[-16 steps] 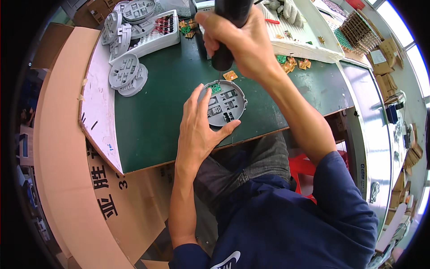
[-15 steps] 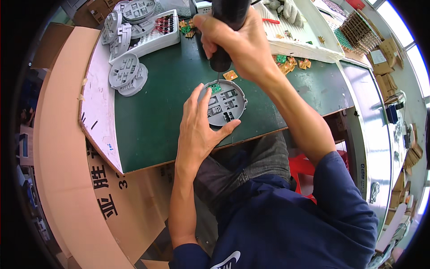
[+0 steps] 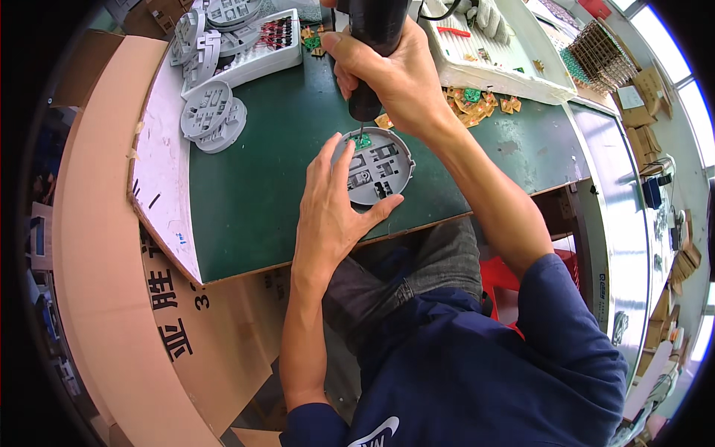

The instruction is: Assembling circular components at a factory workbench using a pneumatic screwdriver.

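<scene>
Green work surface (image 3: pixel 253 216). Round grey housing (image 3: pixel 403 179) lies flat near the surface's near edge, about midway along it, open side up. Small green board (image 3: pixel 363 141) sits inside, against the housing's far rim.

Left hand (image 3: pixel 324 201): fingers half spread in a wide curve, fingertips at the far-left rim beside the board, thumb at the near rim; they span the housing and brace it. Right hand (image 3: pixel 395 74): fingers wrapped round a black driver (image 3: pixel 364 104), nose down, its thin bit (image 3: pixel 362 128) reaching the board.

Step in hand, as I judge it: fastening the board into the housing. Screw under the bit too small to make out, so whether it is seated I cannot tell.

Next move seems to call for steady downward pressure, bit square to the board, left fingers clear of the tip and firm on the rim. A slip could scratch the board.

Also noted: 1 orange board (image 3: pixel 383 121) just beyond the housing; 2 grey discs (image 3: pixel 216 119) stacked toward the surface's far-left corner.
</scene>
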`<control>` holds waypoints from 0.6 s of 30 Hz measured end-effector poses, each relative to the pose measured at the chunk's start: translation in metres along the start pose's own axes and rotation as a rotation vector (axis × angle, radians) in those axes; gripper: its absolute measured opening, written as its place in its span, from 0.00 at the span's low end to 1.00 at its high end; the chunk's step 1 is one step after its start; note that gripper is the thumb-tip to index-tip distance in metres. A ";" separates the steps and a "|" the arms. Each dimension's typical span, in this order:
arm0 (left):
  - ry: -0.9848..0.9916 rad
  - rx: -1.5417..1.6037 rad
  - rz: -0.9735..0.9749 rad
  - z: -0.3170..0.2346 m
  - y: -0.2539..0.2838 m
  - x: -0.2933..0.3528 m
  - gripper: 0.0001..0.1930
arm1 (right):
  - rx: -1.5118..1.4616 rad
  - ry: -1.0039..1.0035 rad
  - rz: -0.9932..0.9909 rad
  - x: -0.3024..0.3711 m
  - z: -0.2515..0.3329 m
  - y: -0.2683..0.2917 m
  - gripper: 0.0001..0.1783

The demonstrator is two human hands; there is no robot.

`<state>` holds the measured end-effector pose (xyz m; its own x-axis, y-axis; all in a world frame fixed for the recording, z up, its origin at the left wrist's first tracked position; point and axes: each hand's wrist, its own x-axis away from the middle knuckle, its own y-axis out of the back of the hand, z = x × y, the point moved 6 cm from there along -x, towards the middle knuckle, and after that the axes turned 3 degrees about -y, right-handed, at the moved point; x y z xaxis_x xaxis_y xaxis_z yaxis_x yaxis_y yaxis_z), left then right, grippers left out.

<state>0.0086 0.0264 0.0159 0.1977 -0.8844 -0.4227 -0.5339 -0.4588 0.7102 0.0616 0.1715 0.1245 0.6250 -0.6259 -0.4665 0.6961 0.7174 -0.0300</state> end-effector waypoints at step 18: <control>-0.015 -0.035 -0.007 -0.001 -0.001 0.000 0.48 | -0.025 -0.124 0.163 -0.002 0.000 -0.013 0.20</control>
<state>0.0097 0.0269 0.0153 0.1892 -0.8798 -0.4360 -0.5031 -0.4682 0.7264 0.0509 0.1638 0.1257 0.7687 -0.5323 -0.3546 0.5739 0.8188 0.0148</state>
